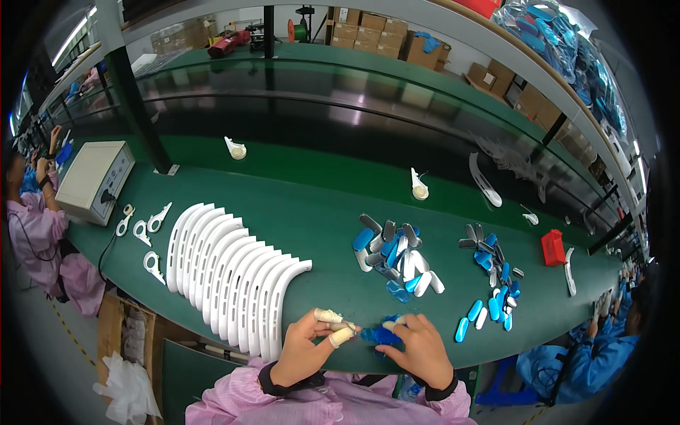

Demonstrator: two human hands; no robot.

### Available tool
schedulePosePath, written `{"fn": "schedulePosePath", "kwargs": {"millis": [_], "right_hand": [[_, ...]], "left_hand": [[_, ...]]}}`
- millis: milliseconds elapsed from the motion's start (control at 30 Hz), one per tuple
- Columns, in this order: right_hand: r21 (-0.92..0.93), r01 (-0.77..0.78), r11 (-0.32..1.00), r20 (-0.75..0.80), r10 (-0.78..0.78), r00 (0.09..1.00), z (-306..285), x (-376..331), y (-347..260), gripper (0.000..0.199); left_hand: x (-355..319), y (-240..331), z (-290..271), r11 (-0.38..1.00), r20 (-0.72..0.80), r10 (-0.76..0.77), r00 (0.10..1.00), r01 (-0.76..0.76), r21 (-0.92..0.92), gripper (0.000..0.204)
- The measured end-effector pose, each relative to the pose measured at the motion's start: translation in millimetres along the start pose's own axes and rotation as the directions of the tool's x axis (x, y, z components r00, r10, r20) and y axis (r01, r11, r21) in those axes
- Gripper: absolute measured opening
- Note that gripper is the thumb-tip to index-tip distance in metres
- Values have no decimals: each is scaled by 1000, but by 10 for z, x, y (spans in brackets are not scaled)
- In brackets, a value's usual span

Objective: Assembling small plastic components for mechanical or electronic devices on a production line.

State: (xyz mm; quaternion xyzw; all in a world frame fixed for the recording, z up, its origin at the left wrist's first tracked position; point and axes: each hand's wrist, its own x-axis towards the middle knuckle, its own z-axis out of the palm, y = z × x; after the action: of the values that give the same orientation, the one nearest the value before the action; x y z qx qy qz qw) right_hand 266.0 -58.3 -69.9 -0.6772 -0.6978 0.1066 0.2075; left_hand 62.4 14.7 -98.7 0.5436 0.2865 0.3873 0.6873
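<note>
My left hand (304, 353), with pale covers on its thumb and a fingertip, is closed in a pinch at the table's near edge. What sits between those fingertips is too small to make out. Just to the right, my right hand (423, 348) grips a crumpled, shiny blue film-like piece (375, 336) between thumb and fingers. The hands nearly meet in front of my body. Beyond them lies a heap of blue, white and dark grey oval pieces (405, 249). To the left, a row of curved white slotted strips (230, 276) lies side by side.
More oval pieces (496, 273) are scattered at right, near a red bin (552, 248). White ring-ended parts (152, 266) and a beige box (95, 180) stand at left. A dark conveyor belt (319, 117) runs along the far side. Co-workers sit on both sides.
</note>
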Motion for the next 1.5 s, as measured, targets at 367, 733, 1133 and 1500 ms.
{"fn": "schedulePosePath", "kwargs": {"millis": [367,733,1133,1500], "right_hand": [[964,-179,-196,207,135,969,289,191,-170,12],[995,-45,-94,75,344,936,255,281,12,11],[977,-42,211,-19,276,961,137,320,-206,33],[895,-130,426,130,30,991,189,465,-414,33]], "left_hand": [[3,35,-169,978,46,169,985,-173,119,9],[-117,124,-555,446,23,294,956,-158,881,46],[-204,240,-437,685,-113,273,955,-111,720,55],[-17,294,-276,825,101,-260,960,276,-494,59]]}}
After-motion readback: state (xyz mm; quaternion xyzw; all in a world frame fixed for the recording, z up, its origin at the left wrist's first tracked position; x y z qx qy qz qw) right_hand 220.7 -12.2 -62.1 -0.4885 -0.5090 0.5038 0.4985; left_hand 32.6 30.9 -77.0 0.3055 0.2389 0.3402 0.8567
